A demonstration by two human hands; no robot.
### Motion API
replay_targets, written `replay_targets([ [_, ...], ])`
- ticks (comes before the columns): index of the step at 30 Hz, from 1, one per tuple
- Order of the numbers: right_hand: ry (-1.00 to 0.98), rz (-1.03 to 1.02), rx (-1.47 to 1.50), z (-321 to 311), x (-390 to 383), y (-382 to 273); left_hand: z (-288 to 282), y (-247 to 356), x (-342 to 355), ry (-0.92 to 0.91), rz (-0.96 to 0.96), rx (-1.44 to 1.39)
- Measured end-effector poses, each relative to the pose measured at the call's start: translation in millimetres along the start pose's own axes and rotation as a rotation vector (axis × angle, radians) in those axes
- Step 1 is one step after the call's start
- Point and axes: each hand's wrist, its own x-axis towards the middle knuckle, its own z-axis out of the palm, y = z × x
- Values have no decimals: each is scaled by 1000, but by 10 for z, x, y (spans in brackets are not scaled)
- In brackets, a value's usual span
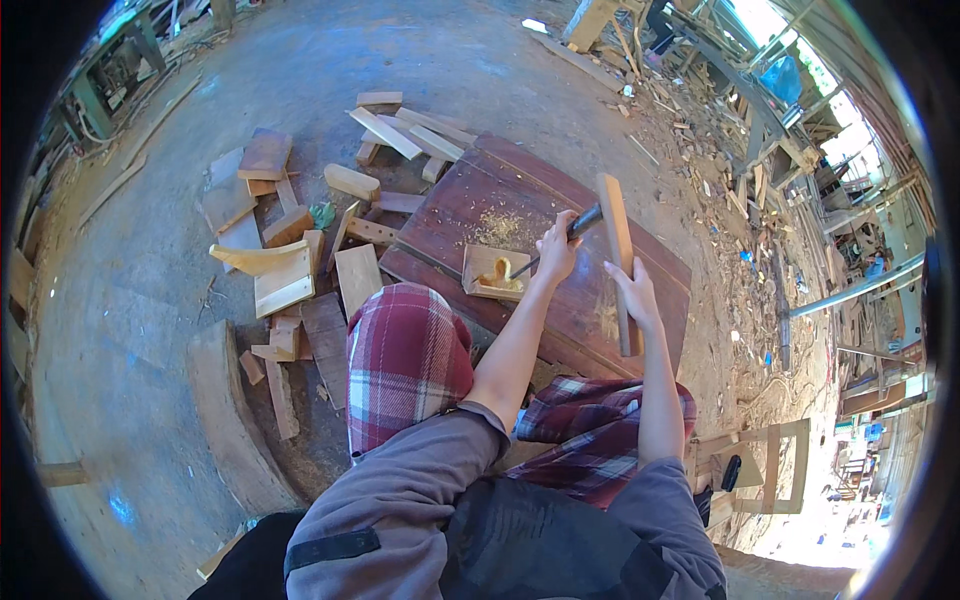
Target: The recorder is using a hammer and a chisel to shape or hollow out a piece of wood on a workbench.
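My left hand (555,245) is closed round the dark handle of a chisel (583,222), its thin shaft slanting down to a small wooden block (480,260) with a pale, curved carved hollow. My right hand (632,288) grips a long flat wooden bar (617,230), held upright beside the top of the chisel handle; whether they touch I cannot tell. The block rests on a reddish-brown plank work surface (440,225), with wood shavings (500,225) scattered behind it. My knees in plaid cloth are on either side of my forearms.
Wooden offcuts and shaped pieces (285,260) are piled on the floor (280,70) left of the work surface. A curved plank (230,410) lies at lower left. Scrap wood and debris (720,190) line the right side, with a wooden frame (770,470) at lower right.
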Motion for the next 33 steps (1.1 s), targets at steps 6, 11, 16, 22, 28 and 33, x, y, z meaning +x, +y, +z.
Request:
replay_targets([
  [6,53,23,158,-148,81,-2,-4,10,-5,-55,-30,-38],
  [11,-85,17,-121,50,-77,-64,-4,-52,1,-16,-44,-24],
  [16,68,35,92,-112,45,38,12,-32,-18,-37,-46,-47],
  [22,-160,60,-59,41,-36,67,-26,-149,-50,-12,-86,-11],
  [28,44,-21,108,-238,85,83,-45,-20,-54,20,7,-28],
  [33,58,29,-43,-350,39,81,-246,321,84,149,339,-196],
])
